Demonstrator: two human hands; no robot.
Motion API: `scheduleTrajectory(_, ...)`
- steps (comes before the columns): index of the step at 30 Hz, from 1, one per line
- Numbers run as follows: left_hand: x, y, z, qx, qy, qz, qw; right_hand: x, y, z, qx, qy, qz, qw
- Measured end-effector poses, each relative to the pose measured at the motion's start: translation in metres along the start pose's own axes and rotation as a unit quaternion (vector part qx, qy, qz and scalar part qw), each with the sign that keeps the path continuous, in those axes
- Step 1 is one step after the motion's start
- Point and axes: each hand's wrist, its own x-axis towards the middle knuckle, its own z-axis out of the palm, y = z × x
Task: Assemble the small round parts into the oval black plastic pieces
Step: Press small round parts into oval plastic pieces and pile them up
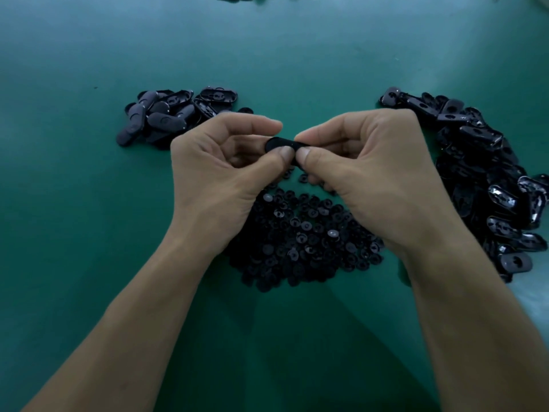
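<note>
Just above the far edge of the heap of small round parts [303, 242], the left hand [219, 173] and right hand [365, 173] pinch one oval black piece [279, 143] between them, thumb and forefinger closed narrowly on each end. Whether a round part sits in it I cannot tell. A smaller pile of ovals [175, 114] lies beyond-left of the heap, a larger pile [490, 179] to its right

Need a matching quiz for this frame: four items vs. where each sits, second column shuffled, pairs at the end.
1. round-parts pile
2. small oval pile
3. big oval pile
4. single oval piece

A. right of the right hand
B. pinched by both hands
C. beyond the left hand
D. between the wrists

Pairs: 1-D, 2-C, 3-A, 4-B
</note>
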Motion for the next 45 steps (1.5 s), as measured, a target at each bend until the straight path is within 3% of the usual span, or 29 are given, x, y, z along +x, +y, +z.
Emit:
scheduleTrajectory(14, 0.002, -0.003, -0.001, -0.008, 0.028, 0.001, 1.0, -0.004, -0.001, 0.002, -0.032, -0.013, 0.025, 0.999)
scheduleTrajectory(20, 0.001, -0.003, -0.002, -0.011, 0.023, 0.004, 1.0, -0.004, -0.003, 0.003, -0.025, 0.008, -0.002, 1.0)
scheduleTrajectory(28, 0.009, -0.004, -0.002, -0.124, 0.136, -0.039, 0.982, -0.004, 0.0, -0.001, -0.04, 0.078, 0.023, 0.996)
scheduleTrajectory(33, 0.01, -0.004, -0.003, -0.115, 0.138, -0.069, 0.981, -0.002, 0.003, -0.006, -0.071, 0.097, 0.05, 0.991)
scheduleTrajectory(37, 0.01, -0.004, -0.002, -0.099, 0.142, -0.072, 0.982, -0.003, 0.004, -0.005, -0.084, 0.056, 0.08, 0.992)
scheduleTrajectory(41, 0.009, -0.005, -0.002, -0.09, 0.149, -0.058, 0.983, -0.008, 0.005, -0.001, -0.145, -0.018, 0.109, 0.983)
scheduleTrajectory(45, 0.008, -0.006, -0.002, -0.071, 0.097, -0.034, 0.992, -0.007, 0.009, -0.009, -0.268, 0.036, 0.115, 0.956)
